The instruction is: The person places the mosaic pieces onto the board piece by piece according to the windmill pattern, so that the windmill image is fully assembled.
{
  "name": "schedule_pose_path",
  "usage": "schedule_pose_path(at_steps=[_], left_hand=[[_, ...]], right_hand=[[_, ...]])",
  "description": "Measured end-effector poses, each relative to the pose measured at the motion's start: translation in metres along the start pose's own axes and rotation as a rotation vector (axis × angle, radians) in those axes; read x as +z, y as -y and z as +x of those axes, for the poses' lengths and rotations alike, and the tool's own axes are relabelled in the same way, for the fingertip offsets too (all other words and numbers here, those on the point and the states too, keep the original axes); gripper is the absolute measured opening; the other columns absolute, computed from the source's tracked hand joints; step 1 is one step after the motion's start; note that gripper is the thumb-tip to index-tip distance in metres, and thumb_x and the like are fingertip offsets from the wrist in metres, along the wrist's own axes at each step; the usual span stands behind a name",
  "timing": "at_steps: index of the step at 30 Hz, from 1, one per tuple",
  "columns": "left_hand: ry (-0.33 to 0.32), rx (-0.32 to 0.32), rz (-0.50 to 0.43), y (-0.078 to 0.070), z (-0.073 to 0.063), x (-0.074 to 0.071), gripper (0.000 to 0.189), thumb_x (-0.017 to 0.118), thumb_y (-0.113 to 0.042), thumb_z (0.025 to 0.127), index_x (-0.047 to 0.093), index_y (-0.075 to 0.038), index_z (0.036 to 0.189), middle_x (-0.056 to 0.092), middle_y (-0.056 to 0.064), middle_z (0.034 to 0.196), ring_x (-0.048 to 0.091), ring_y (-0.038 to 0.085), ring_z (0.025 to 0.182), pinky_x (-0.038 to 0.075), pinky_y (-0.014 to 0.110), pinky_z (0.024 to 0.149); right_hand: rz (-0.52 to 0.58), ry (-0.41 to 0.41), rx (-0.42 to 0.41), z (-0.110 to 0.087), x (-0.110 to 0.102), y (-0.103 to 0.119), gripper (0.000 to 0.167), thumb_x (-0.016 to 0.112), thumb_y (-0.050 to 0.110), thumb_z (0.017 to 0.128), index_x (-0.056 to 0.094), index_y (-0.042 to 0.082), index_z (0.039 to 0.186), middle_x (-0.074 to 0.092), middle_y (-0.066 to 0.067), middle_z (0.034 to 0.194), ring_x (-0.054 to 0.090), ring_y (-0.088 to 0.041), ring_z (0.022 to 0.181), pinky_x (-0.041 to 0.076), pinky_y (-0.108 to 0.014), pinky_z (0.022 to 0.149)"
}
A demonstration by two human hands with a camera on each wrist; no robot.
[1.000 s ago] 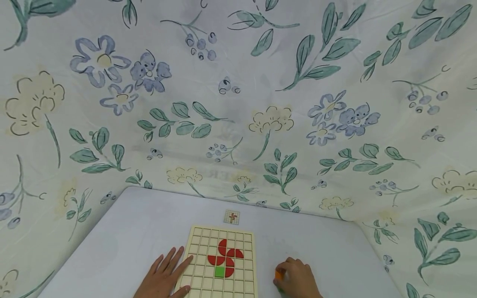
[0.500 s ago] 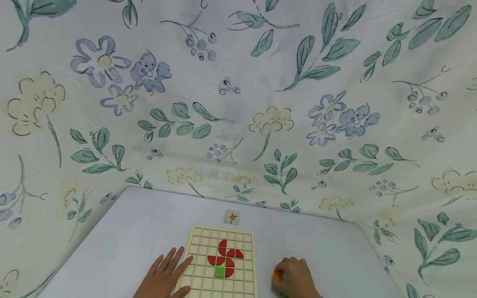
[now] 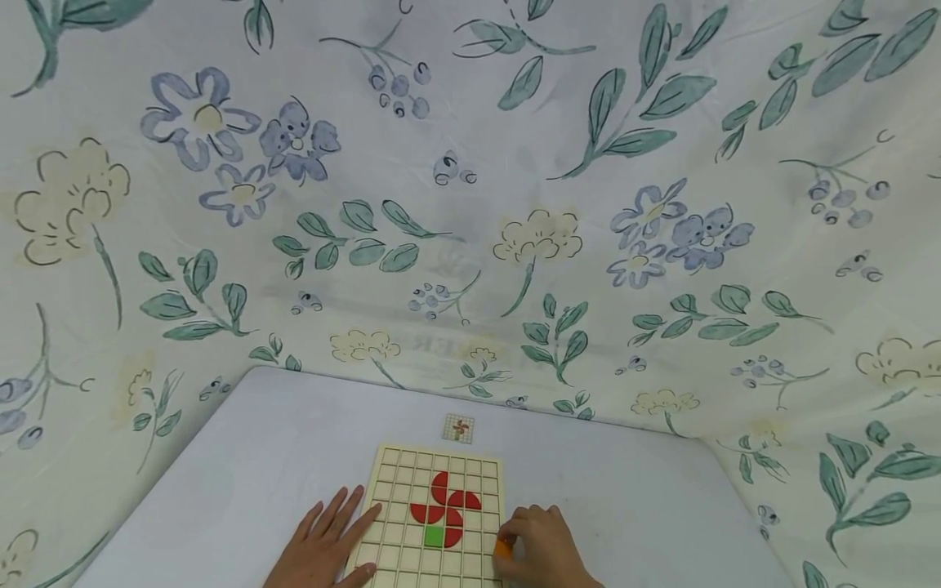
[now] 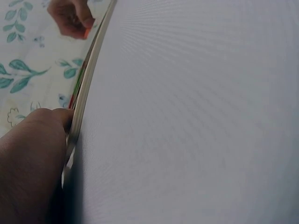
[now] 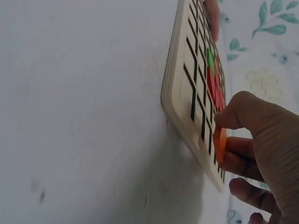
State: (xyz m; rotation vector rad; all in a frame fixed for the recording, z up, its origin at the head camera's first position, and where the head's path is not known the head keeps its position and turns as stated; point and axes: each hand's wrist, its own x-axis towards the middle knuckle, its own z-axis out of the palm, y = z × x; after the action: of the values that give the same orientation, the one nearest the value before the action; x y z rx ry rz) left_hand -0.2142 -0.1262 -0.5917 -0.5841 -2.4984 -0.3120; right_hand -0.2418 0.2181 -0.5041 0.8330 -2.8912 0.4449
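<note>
A wooden grid board [image 3: 390, 562] lies on the white table, with red quarter-round tiles [image 3: 453, 518] set in a pinwheel and a green square tile [image 3: 434, 536] below them. My left hand [image 3: 321, 543] rests with spread, straight fingers on the board's left edge. An orange tile [image 5: 220, 145] is pinched between thumb and fingers of my right hand [image 3: 546, 545], at the board's right edge in the head view. Fingers cover part of that tile, so its full shape is hidden.
A small pattern card [image 3: 458, 428] with a red pinwheel on a grid lies beyond the board. White table surface [image 3: 647, 498] extends to both sides. Floral fabric [image 3: 470, 245] hangs behind the table.
My right hand has moved left with the orange tile, from the table beside the board to its right edge. A bit of green seen under that hand earlier no longer shows. My left hand stays put.
</note>
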Motion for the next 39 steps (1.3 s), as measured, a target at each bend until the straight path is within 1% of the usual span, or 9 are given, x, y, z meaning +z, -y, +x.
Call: schedule_pose_path(at_steps=[6, 9, 13, 19, 24, 28, 31, 35, 39], left_hand=[[-0.021, 0.007, 0.008, 0.001, 0.0, 0.002, 0.072, 0.054, -0.069, 0.087, 0.054, -0.022, 0.142, 0.051, 0.009, 0.144, 0.003, 0.01, 0.148, -0.008, 0.03, 0.115], [-0.024, 0.009, 0.014, 0.002, -0.001, 0.003, 0.072, 0.054, -0.069, 0.087, 0.054, -0.022, 0.142, 0.05, 0.009, 0.145, 0.003, 0.01, 0.148, -0.007, 0.03, 0.115], [-0.024, 0.008, 0.021, 0.003, -0.001, 0.005, 0.072, 0.054, -0.069, 0.087, 0.055, -0.023, 0.142, 0.051, 0.009, 0.144, 0.002, 0.01, 0.148, -0.008, 0.03, 0.115], [-0.018, 0.008, 0.03, 0.003, -0.001, 0.005, 0.072, 0.053, -0.07, 0.087, 0.054, -0.023, 0.143, 0.05, 0.009, 0.146, 0.003, 0.011, 0.149, -0.008, 0.03, 0.115], [-0.02, 0.005, 0.021, 0.003, 0.0, 0.004, 0.072, 0.054, -0.069, 0.088, 0.054, -0.024, 0.143, 0.049, 0.009, 0.146, 0.005, 0.011, 0.148, -0.007, 0.03, 0.115], [-0.017, -0.003, 0.015, 0.002, 0.0, 0.004, 0.071, 0.053, -0.07, 0.087, 0.055, -0.024, 0.142, 0.049, 0.008, 0.146, 0.003, 0.01, 0.148, -0.008, 0.029, 0.115], [-0.011, -0.01, 0.012, 0.001, -0.001, 0.003, 0.072, 0.053, -0.07, 0.088, 0.055, -0.024, 0.142, 0.049, 0.007, 0.147, 0.002, 0.009, 0.148, -0.008, 0.029, 0.114], [-0.015, -0.006, 0.011, 0.002, -0.002, 0.004, 0.071, 0.053, -0.07, 0.088, 0.055, -0.024, 0.142, 0.049, 0.008, 0.147, 0.004, 0.01, 0.148, -0.007, 0.029, 0.115], [-0.015, 0.004, 0.025, 0.002, -0.002, 0.005, 0.072, 0.052, -0.07, 0.088, 0.054, -0.024, 0.142, 0.049, 0.008, 0.146, 0.004, 0.01, 0.148, -0.007, 0.029, 0.115]], right_hand=[[0.025, 0.002, -0.079, 0.011, 0.013, 0.014, 0.011, 0.079, 0.034, 0.076, 0.074, 0.024, 0.077, 0.05, 0.024, 0.072, 0.04, 0.002, 0.065, 0.028, -0.026, 0.061], [0.032, -0.05, -0.179, 0.015, 0.022, 0.021, 0.011, 0.081, 0.034, 0.077, 0.075, 0.025, 0.079, 0.05, 0.024, 0.074, 0.04, 0.003, 0.066, 0.027, -0.023, 0.06], [-0.006, -0.139, -0.315, 0.021, 0.031, 0.032, 0.014, 0.082, 0.036, 0.077, 0.075, 0.025, 0.081, 0.054, 0.022, 0.077, 0.041, 0.005, 0.069, 0.025, -0.02, 0.061], [-0.031, -0.241, -0.401, 0.03, 0.041, 0.046, 0.012, 0.081, 0.034, 0.074, 0.073, 0.027, 0.079, 0.052, 0.021, 0.075, 0.041, 0.004, 0.069, 0.025, -0.018, 0.062], [-0.077, -0.26, -0.425, 0.035, 0.045, 0.051, 0.012, 0.081, 0.033, 0.073, 0.073, 0.027, 0.08, 0.058, 0.02, 0.078, 0.046, 0.001, 0.073, 0.027, -0.018, 0.065], [-0.123, -0.261, -0.432, 0.035, 0.047, 0.052, 0.013, 0.082, 0.034, 0.073, 0.074, 0.027, 0.08, 0.059, 0.02, 0.08, 0.047, 0.0, 0.074, 0.029, -0.018, 0.067], [-0.13, -0.262, -0.43, 0.035, 0.047, 0.053, 0.013, 0.082, 0.035, 0.073, 0.074, 0.027, 0.081, 0.059, 0.019, 0.08, 0.047, 0.0, 0.074, 0.03, -0.018, 0.067], [-0.113, -0.225, -0.412, 0.035, 0.045, 0.054, 0.014, 0.081, 0.039, 0.079, 0.076, 0.027, 0.084, 0.061, 0.02, 0.084, 0.05, 0.0, 0.078, 0.034, -0.021, 0.068], [-0.079, -0.18, -0.41, 0.035, 0.044, 0.052, 0.019, 0.076, 0.044, 0.085, 0.077, 0.026, 0.089, 0.061, 0.019, 0.088, 0.051, 0.0, 0.083, 0.04, -0.025, 0.072]])
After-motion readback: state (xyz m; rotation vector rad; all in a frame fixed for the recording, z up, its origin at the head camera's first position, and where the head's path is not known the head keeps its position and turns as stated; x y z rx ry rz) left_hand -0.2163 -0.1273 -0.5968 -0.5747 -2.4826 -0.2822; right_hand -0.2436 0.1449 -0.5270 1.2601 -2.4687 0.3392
